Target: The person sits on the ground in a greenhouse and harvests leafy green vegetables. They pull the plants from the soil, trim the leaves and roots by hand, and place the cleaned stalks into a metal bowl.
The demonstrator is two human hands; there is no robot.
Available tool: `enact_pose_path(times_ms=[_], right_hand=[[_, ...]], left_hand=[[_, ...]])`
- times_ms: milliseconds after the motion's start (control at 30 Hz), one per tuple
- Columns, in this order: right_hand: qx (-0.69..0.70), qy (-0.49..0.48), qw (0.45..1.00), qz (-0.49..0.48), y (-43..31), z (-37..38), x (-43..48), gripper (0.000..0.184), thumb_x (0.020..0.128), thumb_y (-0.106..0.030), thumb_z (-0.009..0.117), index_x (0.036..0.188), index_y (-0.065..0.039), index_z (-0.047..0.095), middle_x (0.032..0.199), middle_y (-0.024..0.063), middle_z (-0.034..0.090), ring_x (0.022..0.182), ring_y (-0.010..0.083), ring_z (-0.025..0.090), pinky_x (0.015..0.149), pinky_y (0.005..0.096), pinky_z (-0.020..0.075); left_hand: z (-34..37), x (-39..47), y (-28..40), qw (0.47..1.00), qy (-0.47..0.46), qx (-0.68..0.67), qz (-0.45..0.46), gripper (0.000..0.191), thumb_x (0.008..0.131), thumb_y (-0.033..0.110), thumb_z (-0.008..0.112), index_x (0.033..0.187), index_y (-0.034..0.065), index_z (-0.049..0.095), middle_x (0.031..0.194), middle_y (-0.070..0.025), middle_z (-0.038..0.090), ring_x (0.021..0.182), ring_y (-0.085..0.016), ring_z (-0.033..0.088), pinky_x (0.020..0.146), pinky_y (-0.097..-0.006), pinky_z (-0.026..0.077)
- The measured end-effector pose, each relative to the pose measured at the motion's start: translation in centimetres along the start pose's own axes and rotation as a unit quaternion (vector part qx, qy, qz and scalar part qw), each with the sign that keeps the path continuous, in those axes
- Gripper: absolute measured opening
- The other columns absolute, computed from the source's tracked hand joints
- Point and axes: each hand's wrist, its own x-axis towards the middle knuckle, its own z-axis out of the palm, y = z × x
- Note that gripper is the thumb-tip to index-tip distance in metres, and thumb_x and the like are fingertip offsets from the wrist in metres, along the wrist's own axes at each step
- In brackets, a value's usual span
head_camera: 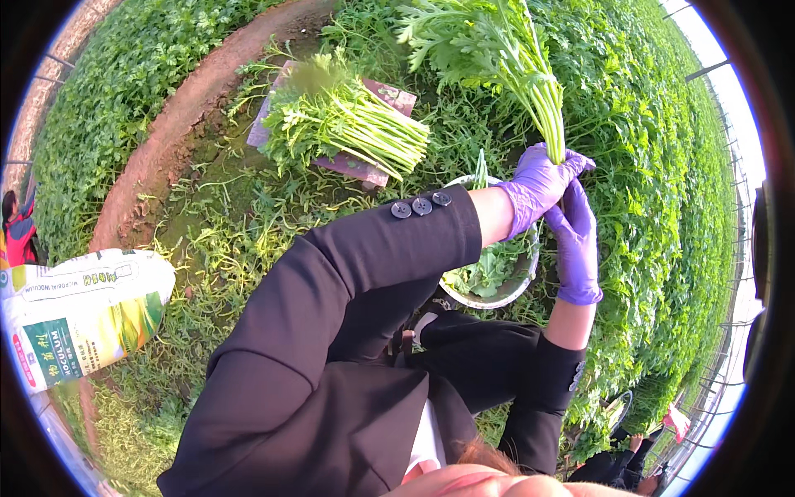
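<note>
My left hand (541,180), in a purple glove, is closed around the lower stems of a bunch of leafy greens (546,109), whose leaves spread up and away from me. Just below it, my right hand (574,242), gloved alike, has its thumb and fingers at the stem ends; what lies between them is mostly hidden. Partly under my left forearm stands a round basin (529,273) with loose leaves in it. A pile of cut greens (372,130), stems side by side, lies on a low purplish board (354,166) to the left.
Dense green crop (664,205) grows along the right. A bare soil ridge (152,149) curves along the left, with trimmed leaves strewn over the ground beside it. A printed white sack (93,310) is at the far left. One person (20,230) is beyond it, another (612,466) at the lower right.
</note>
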Motion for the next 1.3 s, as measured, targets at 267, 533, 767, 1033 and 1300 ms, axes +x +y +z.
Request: enact_pose_path(times_ms=[267, 533, 767, 1033, 1300], right_hand=[[-0.227, -0.027, 0.966, -0.119, 4.6, 8.9, 9.5, 0.033, 0.097, 0.001, 0.048, 0.130, 0.003, 0.048, 0.101, 0.0190, 0.066, 0.083, 0.0263, 0.065, 0.075, 0.0330, 0.0510], [-0.206, -0.226, 0.950, 0.070, 25.3, 17.3, 17.8, 0.025, 0.102, -0.018, 0.044, 0.114, 0.000, 0.055, 0.102, 0.0205, 0.064, 0.094, 0.0316, 0.064, 0.083, 0.0383, 0.0498], [-0.359, -0.260, 0.896, -0.025, 27.0, 16.7, 18.5, 0.032, 0.090, -0.006, 0.051, 0.121, -0.001, 0.051, 0.111, 0.0278, 0.061, 0.099, 0.0434, 0.062, 0.087, 0.0479, 0.0500], [-0.496, -0.171, 0.851, -0.006, 19.6, 4.9, 14.2, 0.045, 0.090, -0.016, 0.063, 0.132, -0.005, 0.051, 0.112, 0.0195, 0.064, 0.103, 0.0373, 0.062, 0.092, 0.0435, 0.0496], [-0.443, 0.230, 0.847, 0.183, 17.2, -12.1, -17.4, 0.026, 0.091, -0.012, 0.058, 0.116, -0.007, 0.061, 0.107, 0.0197, 0.065, 0.097, 0.0379, 0.063, 0.087, 0.0424, 0.0510]], left_hand=[[-13.2, 1.5, 2.5, 0.997, -0.016, -0.014, 0.069, 0.033, 0.085, 0.027, 0.077, 0.109, 0.0065, 0.070, 0.086, -0.0056, 0.072, 0.077, -0.014, 0.065, 0.072, -0.0311, 0.052], [-31.2, -3.8, 0.4, 0.781, 0.056, 0.620, -0.053, 0.027, 0.089, 0.033, 0.067, 0.096, 0.0067, 0.069, 0.086, -0.0122, 0.069, 0.080, -0.028, 0.069, 0.075, -0.0376, 0.055], [-30.4, 4.9, -4.2, 0.669, -0.055, 0.718, 0.185, 0.029, 0.091, 0.015, 0.050, 0.117, 0.0093, 0.061, 0.108, -0.0089, 0.064, 0.105, -0.024, 0.061, 0.092, -0.0372, 0.048], [-33.5, 6.1, -8.6, 0.655, -0.059, 0.746, 0.105, 0.032, 0.092, 0.010, 0.045, 0.120, 0.0084, 0.061, 0.116, -0.0094, 0.063, 0.112, -0.024, 0.059, 0.098, -0.0380, 0.045], [-30.6, 8.1, -6.4, 0.689, -0.057, 0.703, 0.169, 0.024, 0.094, 0.009, 0.054, 0.114, 0.0077, 0.067, 0.109, -0.0140, 0.068, 0.103, -0.031, 0.063, 0.094, -0.0401, 0.048]])
